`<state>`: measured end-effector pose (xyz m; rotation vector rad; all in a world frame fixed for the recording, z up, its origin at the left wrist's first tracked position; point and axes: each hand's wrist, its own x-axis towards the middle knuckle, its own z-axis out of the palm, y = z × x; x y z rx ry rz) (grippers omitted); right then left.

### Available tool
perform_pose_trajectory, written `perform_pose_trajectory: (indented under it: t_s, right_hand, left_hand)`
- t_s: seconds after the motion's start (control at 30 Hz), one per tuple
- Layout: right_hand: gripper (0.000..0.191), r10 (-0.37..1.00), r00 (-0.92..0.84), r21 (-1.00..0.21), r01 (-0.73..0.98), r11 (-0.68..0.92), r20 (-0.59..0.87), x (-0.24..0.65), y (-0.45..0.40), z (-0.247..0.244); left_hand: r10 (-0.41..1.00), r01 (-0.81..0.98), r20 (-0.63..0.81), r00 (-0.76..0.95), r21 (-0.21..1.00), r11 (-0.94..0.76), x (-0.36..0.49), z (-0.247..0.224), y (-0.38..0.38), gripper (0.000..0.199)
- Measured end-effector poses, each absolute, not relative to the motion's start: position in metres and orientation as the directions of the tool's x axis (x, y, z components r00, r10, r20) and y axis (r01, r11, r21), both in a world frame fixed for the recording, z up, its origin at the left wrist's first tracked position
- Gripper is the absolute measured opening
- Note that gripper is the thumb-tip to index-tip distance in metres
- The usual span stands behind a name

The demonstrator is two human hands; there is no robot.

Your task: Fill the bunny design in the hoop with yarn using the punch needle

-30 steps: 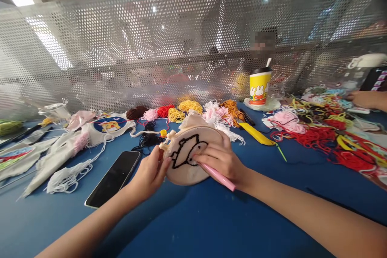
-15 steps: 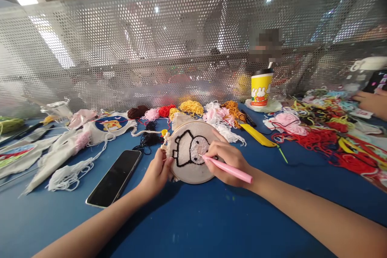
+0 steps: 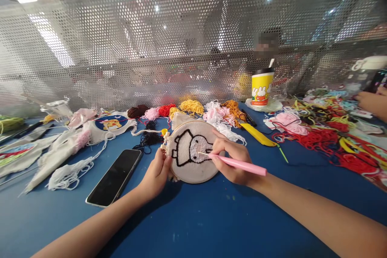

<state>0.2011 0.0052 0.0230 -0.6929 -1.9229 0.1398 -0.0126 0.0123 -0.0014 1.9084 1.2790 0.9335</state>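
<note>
A round embroidery hoop (image 3: pixel 193 173) with pale cloth bears a black yarn outline of a rabbit figure, its head partly filled with whitish loops. My left hand (image 3: pixel 155 171) grips the hoop's left edge, thumb in front, beside the pale screw. In my right hand (image 3: pixel 231 157) is a pink punch needle (image 3: pixel 244 166), pinched like a pen. Its thin metal tip is over the figure's face; whether it touches the cloth I cannot tell. The fingers of my right hand cover part of the hoop's right side.
A black phone (image 3: pixel 115 177) lies left of the hoop. Yarn piles (image 3: pixel 192 107) line the back, with a yellow cup (image 3: pixel 262 88) and yellow cutter (image 3: pixel 258 135) at the right. Red yarn (image 3: pixel 320 139) spreads further right, near another person's hand (image 3: pixel 373 102). White yarn (image 3: pixel 68 175) lies left.
My right hand and the pink punch needle have shifted right, baring more of the needle's metal tip and the figure's face. My left hand and the hoop are nearly unmoved.
</note>
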Motion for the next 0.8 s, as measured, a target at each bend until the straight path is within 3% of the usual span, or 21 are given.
perform_pose_trajectory:
  t_s: [0.2,0.8]
  right_hand:
    - [0.011,0.502,-0.31,-0.352,0.429,0.832,0.808,0.1996,0.0047,0.0249]
    - [0.01,0.383,-0.437,-0.057,0.595,0.801,0.814,0.1944,0.0103,0.0194]
  left_hand:
    - [0.936,0.507,0.225,0.272,0.793,-0.338,-0.0131,-0.0003,0.0118,0.019]
    - [0.89,0.507,0.329,0.316,0.734,-0.451,-0.0113,0.0029,0.0063,0.007]
